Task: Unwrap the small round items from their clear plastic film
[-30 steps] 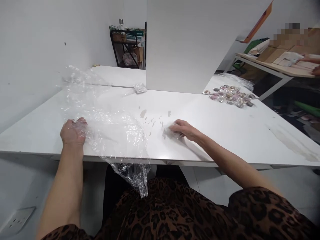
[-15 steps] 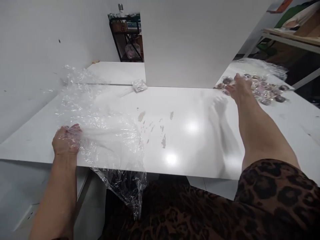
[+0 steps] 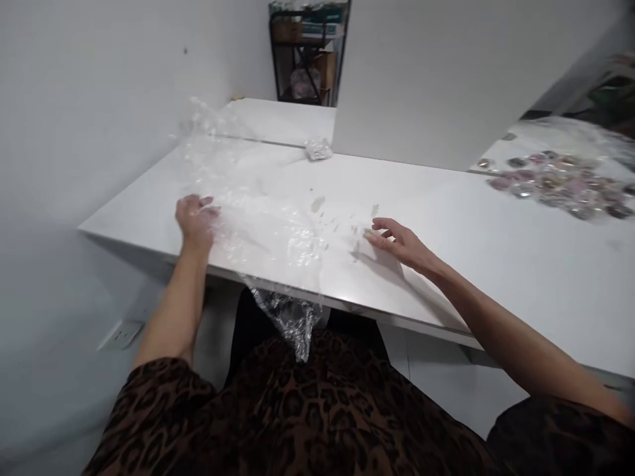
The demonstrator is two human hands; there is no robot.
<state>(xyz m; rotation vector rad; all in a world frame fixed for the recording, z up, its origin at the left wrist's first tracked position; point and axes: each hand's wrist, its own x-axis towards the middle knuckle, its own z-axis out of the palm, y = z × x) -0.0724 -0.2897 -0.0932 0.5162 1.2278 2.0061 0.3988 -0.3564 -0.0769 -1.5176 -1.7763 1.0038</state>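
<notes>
My left hand (image 3: 196, 221) rests at the left part of the white table, its fingers curled at the edge of a crumpled clear plastic film (image 3: 248, 218). Whether the film is a bag or a loose sheet I cannot tell. It spreads over the tabletop, and a pointed end hangs over the front edge towards my lap. My right hand (image 3: 399, 244) hovers above the middle of the table, to the right of the film. Its thumb and fingers are apart, with nothing visible between them. Slight blur softens both hands.
Several small clear-wrapped pieces (image 3: 570, 185) in pink, brown and gold lie heaped at the right. A small crumpled plastic packet (image 3: 318, 149) sits by the upright white panel (image 3: 407, 79). Worn patches mark the white table (image 3: 446, 218). A wall (image 3: 99, 132) borders the left.
My right hand has come back from the wrapped pieces at the right to the middle of the table. My left hand stays at the film. The view has shifted.
</notes>
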